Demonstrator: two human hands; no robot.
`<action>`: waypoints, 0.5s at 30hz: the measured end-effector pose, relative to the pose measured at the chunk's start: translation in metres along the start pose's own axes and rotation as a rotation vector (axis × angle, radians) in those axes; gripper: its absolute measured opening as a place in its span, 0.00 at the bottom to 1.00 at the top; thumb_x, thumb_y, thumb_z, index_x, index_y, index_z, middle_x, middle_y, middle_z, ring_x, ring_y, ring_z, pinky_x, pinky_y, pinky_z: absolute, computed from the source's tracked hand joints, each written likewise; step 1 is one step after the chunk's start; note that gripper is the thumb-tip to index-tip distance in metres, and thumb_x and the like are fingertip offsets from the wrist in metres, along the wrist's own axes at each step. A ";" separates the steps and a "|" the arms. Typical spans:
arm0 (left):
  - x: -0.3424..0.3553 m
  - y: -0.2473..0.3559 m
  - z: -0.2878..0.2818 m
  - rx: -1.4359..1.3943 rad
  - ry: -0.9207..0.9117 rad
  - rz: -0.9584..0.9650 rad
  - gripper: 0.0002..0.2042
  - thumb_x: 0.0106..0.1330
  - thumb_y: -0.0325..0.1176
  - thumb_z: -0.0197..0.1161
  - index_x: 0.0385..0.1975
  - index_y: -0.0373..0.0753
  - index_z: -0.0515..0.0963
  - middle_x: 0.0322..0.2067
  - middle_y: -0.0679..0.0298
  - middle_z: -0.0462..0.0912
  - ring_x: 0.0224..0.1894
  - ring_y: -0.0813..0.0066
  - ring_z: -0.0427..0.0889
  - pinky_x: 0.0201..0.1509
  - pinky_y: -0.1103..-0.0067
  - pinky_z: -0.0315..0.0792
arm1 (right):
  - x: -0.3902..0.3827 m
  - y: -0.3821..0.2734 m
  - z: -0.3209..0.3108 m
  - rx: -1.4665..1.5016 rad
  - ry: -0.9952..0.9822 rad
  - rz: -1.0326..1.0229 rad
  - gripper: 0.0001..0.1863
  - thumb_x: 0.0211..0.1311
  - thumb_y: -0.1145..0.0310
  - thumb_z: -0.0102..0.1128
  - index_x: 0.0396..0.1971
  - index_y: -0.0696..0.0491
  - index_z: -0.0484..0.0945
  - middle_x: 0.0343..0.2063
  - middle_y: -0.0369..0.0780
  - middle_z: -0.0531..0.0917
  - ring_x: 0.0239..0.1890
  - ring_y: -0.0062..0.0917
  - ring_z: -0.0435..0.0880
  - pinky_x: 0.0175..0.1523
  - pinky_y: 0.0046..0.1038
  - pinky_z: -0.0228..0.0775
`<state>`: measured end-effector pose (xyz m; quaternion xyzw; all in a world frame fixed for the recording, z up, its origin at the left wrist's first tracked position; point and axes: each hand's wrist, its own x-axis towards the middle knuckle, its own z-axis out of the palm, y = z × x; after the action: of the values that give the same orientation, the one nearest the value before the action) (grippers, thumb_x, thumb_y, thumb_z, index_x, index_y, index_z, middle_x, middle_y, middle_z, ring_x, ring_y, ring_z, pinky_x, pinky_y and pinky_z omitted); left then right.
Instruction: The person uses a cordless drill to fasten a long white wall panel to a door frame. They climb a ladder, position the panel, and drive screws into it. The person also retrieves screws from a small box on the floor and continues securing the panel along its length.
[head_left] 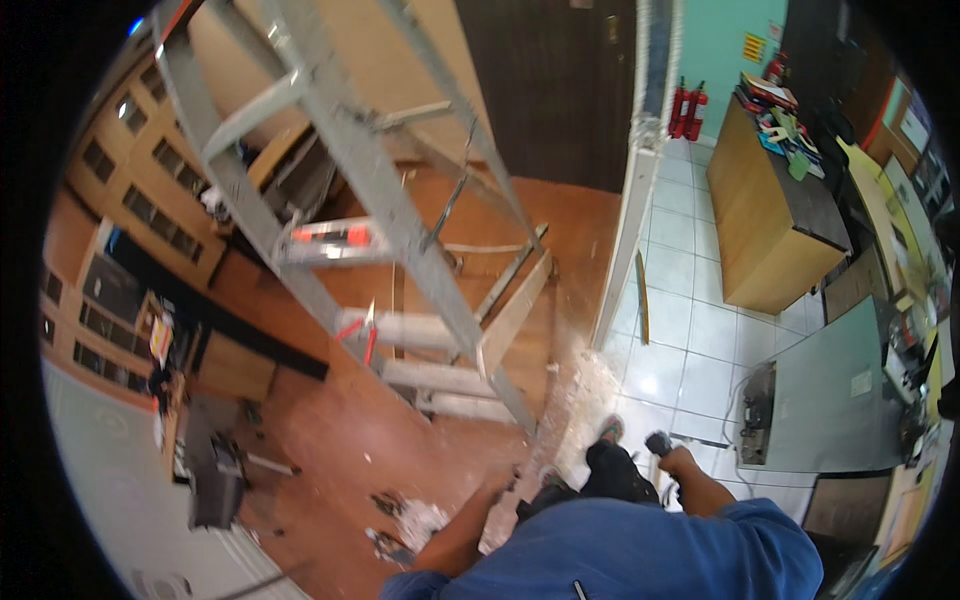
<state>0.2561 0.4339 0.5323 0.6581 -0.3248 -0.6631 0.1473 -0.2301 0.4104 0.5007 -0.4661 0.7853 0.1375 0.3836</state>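
My right hand (pixel 676 462) is wrapped round a dark hand tool (pixel 657 443), beside my leg. My left hand (pixel 500 480) hangs low over the dusty threshold strip (pixel 582 385); its fingers are too small and blurred to read. An aluminium stepladder (pixel 431 290) stands ahead on the left. Red-handled pliers (pixel 368 345) lie on one of its steps, and an orange tool (pixel 355 236) sits on a higher one. A white vertical frame post (pixel 625 250) rises right of the ladder.
Debris (pixel 420 520) lies on the brown floor. A rolling chair (pixel 215 470) and wooden cabinets (pixel 140 175) are left. Right are white tiles (pixel 670 270) with a long strip (pixel 642 300), a wooden counter (pixel 760 235), red extinguishers (pixel 690 110) and a glass-topped desk (pixel 820 400).
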 end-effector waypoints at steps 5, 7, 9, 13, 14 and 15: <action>-0.062 -0.059 0.007 -0.644 0.097 0.002 0.23 0.71 0.28 0.51 0.66 0.31 0.67 0.52 0.48 0.79 0.48 0.62 0.80 0.46 0.72 0.77 | -0.006 -0.040 -0.023 -0.041 -0.075 -0.009 0.18 0.51 0.65 0.64 0.36 0.65 0.84 0.31 0.51 0.87 0.30 0.38 0.90 0.34 0.36 0.83; -0.084 -0.068 0.020 -0.810 0.161 0.031 0.27 0.69 0.23 0.53 0.69 0.31 0.62 0.58 0.43 0.75 0.55 0.57 0.79 0.53 0.69 0.78 | -0.004 -0.049 -0.029 -0.203 -0.091 -0.090 0.21 0.46 0.60 0.69 0.35 0.63 0.85 0.34 0.51 0.88 0.35 0.37 0.89 0.39 0.34 0.82; -0.102 -0.073 0.038 -0.941 0.309 0.029 0.31 0.66 0.16 0.54 0.71 0.30 0.57 0.63 0.40 0.71 0.61 0.52 0.77 0.59 0.65 0.78 | 0.003 -0.056 -0.037 -0.335 -0.157 -0.118 0.23 0.42 0.57 0.73 0.35 0.61 0.86 0.35 0.49 0.88 0.38 0.34 0.89 0.43 0.32 0.81; -0.122 -0.090 0.074 -1.144 0.462 -0.046 0.35 0.63 0.12 0.56 0.72 0.29 0.53 0.62 0.38 0.70 0.60 0.50 0.77 0.61 0.68 0.78 | 0.021 -0.061 -0.058 -0.471 -0.248 -0.222 0.21 0.41 0.60 0.73 0.31 0.62 0.86 0.28 0.48 0.87 0.30 0.35 0.88 0.36 0.34 0.80; -0.122 -0.096 0.083 -1.187 0.477 -0.061 0.35 0.64 0.13 0.56 0.72 0.30 0.53 0.61 0.38 0.71 0.59 0.51 0.78 0.60 0.68 0.79 | 0.026 -0.063 -0.061 -0.506 -0.270 -0.265 0.20 0.42 0.61 0.72 0.30 0.63 0.86 0.26 0.48 0.87 0.28 0.35 0.88 0.34 0.35 0.80; -0.126 -0.104 0.094 -1.239 0.508 -0.084 0.35 0.64 0.13 0.56 0.73 0.30 0.52 0.60 0.38 0.72 0.58 0.51 0.79 0.60 0.69 0.80 | 0.030 -0.061 -0.066 -0.528 -0.217 -0.379 0.18 0.42 0.63 0.70 0.27 0.64 0.85 0.22 0.47 0.85 0.24 0.34 0.86 0.30 0.35 0.79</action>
<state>0.2010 0.6123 0.5575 0.5996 0.1865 -0.5566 0.5440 -0.2181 0.3215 0.5319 -0.6697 0.5767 0.3111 0.3495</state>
